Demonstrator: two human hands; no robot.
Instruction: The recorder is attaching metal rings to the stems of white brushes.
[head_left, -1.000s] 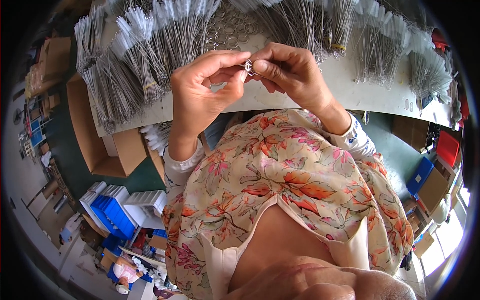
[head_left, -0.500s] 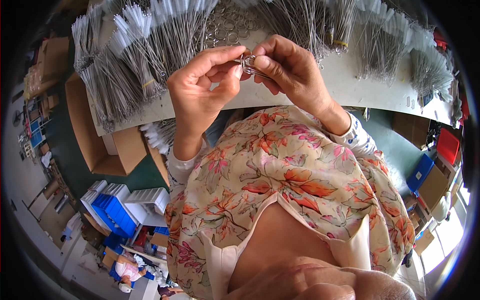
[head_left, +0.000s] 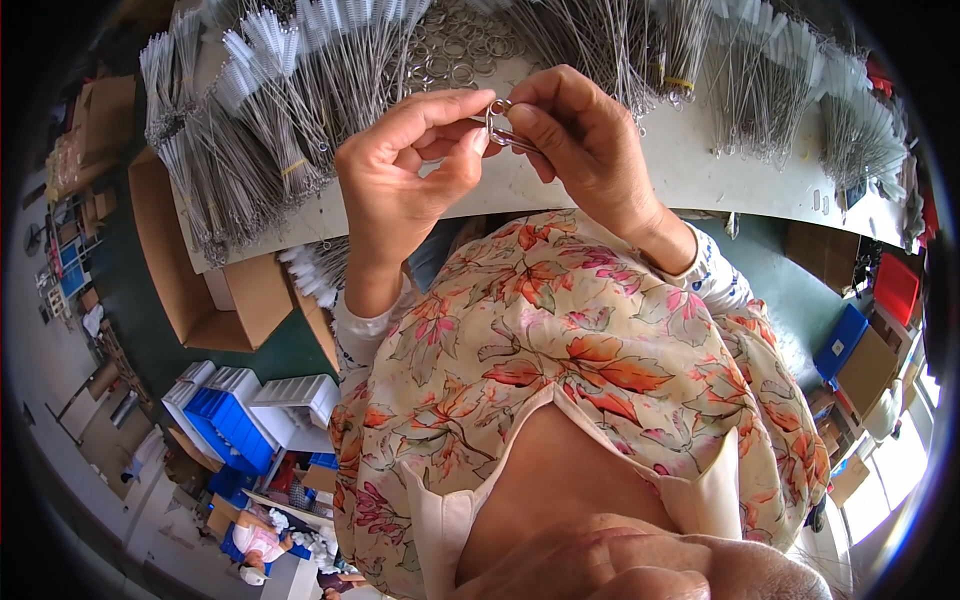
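Both hands meet above the near edge of the white table, fingertips almost touching. My left hand (head_left: 410,165) is closed in a pinch on a metal ring (head_left: 489,120), seen nearly edge-on. Across from it my right hand (head_left: 592,145) is closed, thumb over bent fingers, on thin metal wires (head_left: 516,143) whose looped ends reach the ring. Some small loops seem to sit around the ring, though the fingers hide part of this. The far ends of the wires are hidden behind the right hand.
Bundles of wire brushes with white bristles (head_left: 265,60) line the table's left and far side; more brushes (head_left: 765,90) lie right. Loose metal rings (head_left: 455,50) are heaped beyond my hands. An open cardboard box (head_left: 215,310) and blue bins (head_left: 228,430) stand at left. Another person (head_left: 258,540) sits farther off.
The right hand has shifted slightly, and a small loop at the ring stands more apart and in plainer view. My left hand keeps its pinch in nearly the same place.
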